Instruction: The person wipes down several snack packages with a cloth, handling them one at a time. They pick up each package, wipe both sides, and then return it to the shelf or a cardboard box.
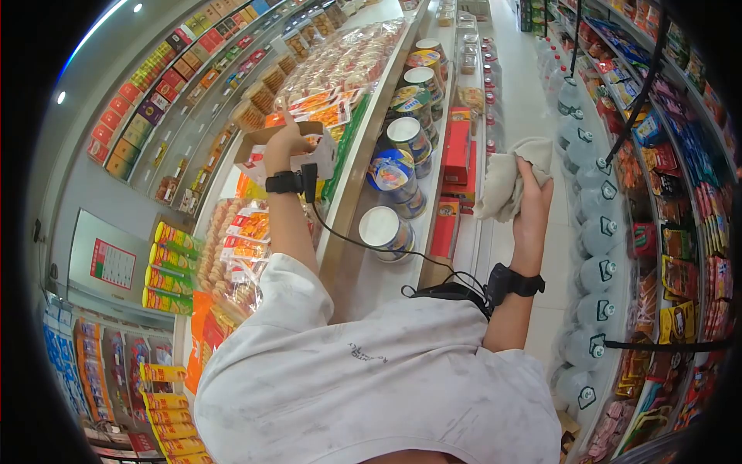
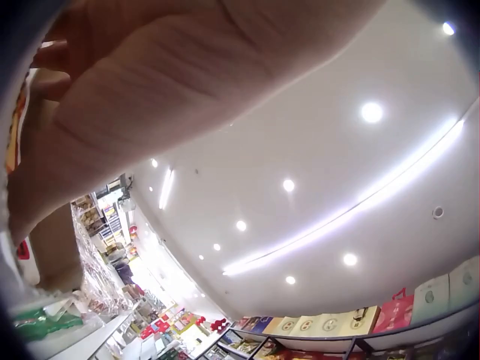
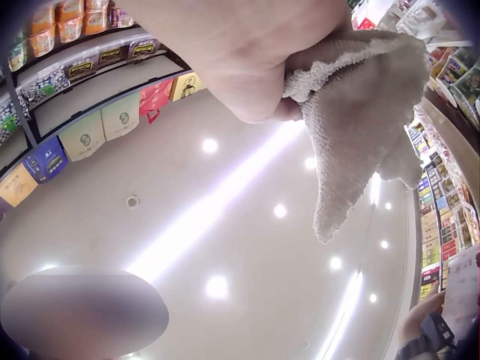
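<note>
At the upper left of the head view, my left hand [image 1: 286,147] grips a small open cardboard box [image 1: 326,158]. In the left wrist view its thumb and fingers lie around the beige cardboard [image 2: 58,251]. Orange snack packets [image 1: 328,112] lie just beyond the box on the shelf top. My right hand [image 1: 533,203] holds a folded beige cloth [image 1: 501,185] out over the aisle, to the right of the shelving. A corner of the cloth [image 3: 360,112] hangs loose from that hand in the right wrist view.
Tubs with white lids [image 1: 382,228] stand in a row on the lower shelf, beside red boxes [image 1: 447,228]. Large water bottles [image 1: 595,267] line the aisle floor at right. Bagged twisted snacks [image 1: 220,243] lie near my left arm. A black cable [image 1: 363,241] runs between the wrists.
</note>
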A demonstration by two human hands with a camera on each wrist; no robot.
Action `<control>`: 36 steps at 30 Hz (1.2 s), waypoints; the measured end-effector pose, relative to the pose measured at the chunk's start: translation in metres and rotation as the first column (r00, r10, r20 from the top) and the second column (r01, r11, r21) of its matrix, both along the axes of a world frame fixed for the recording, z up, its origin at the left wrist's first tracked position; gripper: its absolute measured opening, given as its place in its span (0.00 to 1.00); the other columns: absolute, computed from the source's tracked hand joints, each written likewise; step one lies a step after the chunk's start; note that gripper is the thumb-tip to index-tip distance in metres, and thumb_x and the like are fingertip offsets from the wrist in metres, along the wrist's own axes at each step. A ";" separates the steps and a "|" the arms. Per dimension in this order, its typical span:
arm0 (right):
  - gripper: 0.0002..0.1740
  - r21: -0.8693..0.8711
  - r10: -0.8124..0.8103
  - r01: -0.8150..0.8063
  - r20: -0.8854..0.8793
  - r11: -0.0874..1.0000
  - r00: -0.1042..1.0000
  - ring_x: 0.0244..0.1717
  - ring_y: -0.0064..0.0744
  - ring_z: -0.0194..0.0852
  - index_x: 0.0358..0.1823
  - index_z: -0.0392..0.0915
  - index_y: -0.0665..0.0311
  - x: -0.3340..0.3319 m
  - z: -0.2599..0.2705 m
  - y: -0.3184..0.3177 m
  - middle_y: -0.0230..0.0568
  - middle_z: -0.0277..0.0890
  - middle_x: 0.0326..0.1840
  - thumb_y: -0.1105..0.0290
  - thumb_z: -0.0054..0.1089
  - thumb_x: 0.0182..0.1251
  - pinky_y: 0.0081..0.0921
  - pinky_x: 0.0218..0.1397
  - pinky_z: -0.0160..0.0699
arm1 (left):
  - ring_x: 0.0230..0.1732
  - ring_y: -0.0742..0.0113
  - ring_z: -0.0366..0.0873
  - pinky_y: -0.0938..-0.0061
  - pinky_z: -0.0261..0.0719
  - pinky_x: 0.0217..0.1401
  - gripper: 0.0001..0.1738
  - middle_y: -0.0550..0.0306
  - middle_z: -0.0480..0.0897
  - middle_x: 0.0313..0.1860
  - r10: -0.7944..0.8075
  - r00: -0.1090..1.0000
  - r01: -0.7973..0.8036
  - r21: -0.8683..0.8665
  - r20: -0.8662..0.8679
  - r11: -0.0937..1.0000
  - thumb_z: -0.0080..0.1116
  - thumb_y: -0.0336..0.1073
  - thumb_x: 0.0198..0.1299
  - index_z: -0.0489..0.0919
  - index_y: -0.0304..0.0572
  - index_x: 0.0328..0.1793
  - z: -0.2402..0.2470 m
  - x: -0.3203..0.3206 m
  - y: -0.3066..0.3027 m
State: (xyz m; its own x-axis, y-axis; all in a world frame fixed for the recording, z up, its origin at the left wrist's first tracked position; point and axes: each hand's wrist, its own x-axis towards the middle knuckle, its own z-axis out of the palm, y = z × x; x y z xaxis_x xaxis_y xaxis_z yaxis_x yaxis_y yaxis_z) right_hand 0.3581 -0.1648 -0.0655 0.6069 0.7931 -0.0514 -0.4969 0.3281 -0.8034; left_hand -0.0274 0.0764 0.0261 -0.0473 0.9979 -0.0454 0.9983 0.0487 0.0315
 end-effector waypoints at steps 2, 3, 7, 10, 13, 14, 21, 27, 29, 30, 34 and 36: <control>0.24 -0.006 0.005 -0.005 0.002 1.000 1.000 0.54 0.30 0.77 0.56 0.70 0.72 0.000 0.000 0.001 0.43 0.76 0.55 0.68 0.67 0.65 0.26 0.53 0.77 | 0.53 0.50 0.84 0.64 0.81 0.51 0.75 0.34 0.83 0.54 -0.010 1.000 0.010 0.006 -0.022 1.000 0.78 0.45 0.38 0.35 0.29 0.82 0.002 0.004 -0.003; 0.24 -0.003 0.003 -0.003 0.007 1.000 1.000 0.54 0.30 0.77 0.57 0.70 0.72 0.000 -0.003 0.002 0.43 0.76 0.55 0.67 0.67 0.65 0.26 0.53 0.77 | 0.54 0.49 0.84 0.64 0.81 0.51 0.73 0.34 0.83 0.54 -0.021 1.000 0.022 0.012 -0.005 1.000 0.78 0.44 0.38 0.38 0.30 0.82 0.006 0.005 -0.005; 0.23 0.000 -0.023 0.023 0.029 1.000 0.999 0.53 0.30 0.77 0.57 0.71 0.72 0.000 -0.006 0.005 0.42 0.77 0.54 0.67 0.67 0.65 0.25 0.53 0.77 | 0.51 0.46 0.85 0.63 0.81 0.54 0.65 0.33 0.84 0.50 -0.164 0.984 0.156 0.121 0.063 0.980 0.77 0.48 0.38 0.51 0.22 0.78 0.025 0.009 -0.015; 0.22 0.026 -0.013 0.012 0.042 1.000 0.999 0.51 0.28 0.78 0.57 0.73 0.72 0.005 -0.013 0.008 0.41 0.78 0.53 0.67 0.65 0.67 0.25 0.52 0.77 | 0.49 0.49 0.85 0.64 0.82 0.48 0.35 0.37 0.85 0.46 -0.102 0.993 0.068 0.431 0.057 0.900 0.72 0.45 0.49 0.76 0.30 0.59 0.033 -0.007 0.008; 0.19 0.006 -0.003 0.003 0.042 1.000 0.999 0.50 0.28 0.79 0.57 0.74 0.70 0.010 -0.024 0.014 0.40 0.79 0.52 0.68 0.63 0.69 0.24 0.52 0.78 | 0.43 0.53 0.86 0.66 0.81 0.44 0.29 0.41 0.86 0.42 -0.307 0.930 0.122 0.616 0.203 0.778 0.69 0.44 0.56 0.78 0.30 0.57 0.055 0.006 -0.011; 0.20 0.050 0.012 -0.014 0.044 0.999 0.999 0.52 0.28 0.79 0.58 0.74 0.70 0.010 -0.025 0.016 0.40 0.79 0.54 0.66 0.61 0.70 0.25 0.53 0.78 | 0.41 0.55 0.86 0.67 0.81 0.43 0.27 0.43 0.87 0.41 -0.404 0.878 0.140 0.669 0.256 0.730 0.69 0.43 0.58 0.78 0.31 0.59 0.064 0.016 -0.023; 0.28 0.272 0.270 -0.227 -0.132 0.935 0.954 0.62 0.26 0.74 0.64 0.70 0.66 -0.022 -0.023 0.028 0.37 0.74 0.64 0.50 0.47 0.78 0.25 0.63 0.75 | 0.41 0.73 0.82 0.76 0.78 0.46 0.22 0.55 0.85 0.43 -0.825 0.404 0.383 0.747 0.394 0.544 0.65 0.34 0.65 0.76 0.34 0.63 0.054 0.171 -0.120; 0.27 0.430 0.442 -0.308 -0.256 0.848 0.860 0.63 0.28 0.74 0.68 0.67 0.60 -0.034 -0.003 0.005 0.35 0.74 0.63 0.49 0.42 0.80 0.29 0.66 0.73 | 0.58 0.52 0.76 0.63 0.72 0.62 0.23 0.44 0.82 0.53 -0.910 0.237 0.808 0.451 0.340 0.379 0.63 0.37 0.64 0.77 0.33 0.63 0.013 0.245 -0.188; 0.28 0.441 0.457 -0.315 -0.263 0.840 0.850 0.63 0.29 0.74 0.69 0.66 0.59 -0.027 0.006 -0.003 0.36 0.73 0.64 0.48 0.41 0.80 0.31 0.66 0.74 | 0.59 0.50 0.75 0.62 0.71 0.64 0.24 0.43 0.81 0.56 -0.909 0.170 0.819 0.458 0.379 0.344 0.62 0.38 0.64 0.77 0.33 0.64 0.015 0.247 -0.183; 0.28 0.448 0.455 -0.313 -0.254 0.837 0.853 0.63 0.30 0.74 0.69 0.66 0.59 -0.023 0.006 -0.004 0.37 0.73 0.64 0.47 0.40 0.80 0.32 0.66 0.75 | 0.60 0.49 0.75 0.62 0.70 0.65 0.24 0.42 0.80 0.57 -0.907 0.142 0.825 0.459 0.397 0.330 0.61 0.38 0.65 0.76 0.33 0.64 0.016 0.245 -0.180; 0.32 0.480 0.523 -0.377 -0.216 0.792 0.825 0.65 0.35 0.73 0.70 0.64 0.61 -0.010 0.010 -0.013 0.42 0.71 0.66 0.44 0.41 0.78 0.37 0.66 0.76 | 0.64 0.48 0.72 0.62 0.68 0.69 0.25 0.41 0.78 0.62 -0.906 0.107 0.859 0.420 0.410 0.292 0.61 0.38 0.65 0.76 0.35 0.66 0.011 0.244 -0.167; 0.28 0.536 0.580 -0.390 -0.246 0.749 0.777 0.64 0.36 0.74 0.68 0.66 0.63 -0.004 0.014 -0.017 0.45 0.72 0.65 0.50 0.49 0.78 0.37 0.65 0.78 | 0.67 0.48 0.71 0.62 0.66 0.72 0.25 0.42 0.77 0.64 -0.940 0.118 0.895 0.376 0.321 0.240 0.62 0.37 0.64 0.76 0.35 0.66 0.017 0.248 -0.172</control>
State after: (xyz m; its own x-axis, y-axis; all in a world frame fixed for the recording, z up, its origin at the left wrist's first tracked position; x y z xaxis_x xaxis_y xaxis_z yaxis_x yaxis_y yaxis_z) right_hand 0.3536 -0.1818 -0.0516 0.1368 0.9624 0.2346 -0.9114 0.2150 -0.3509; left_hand 0.2209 -0.0960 0.0435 0.9069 0.2733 0.3208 0.1474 -0.9189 0.3660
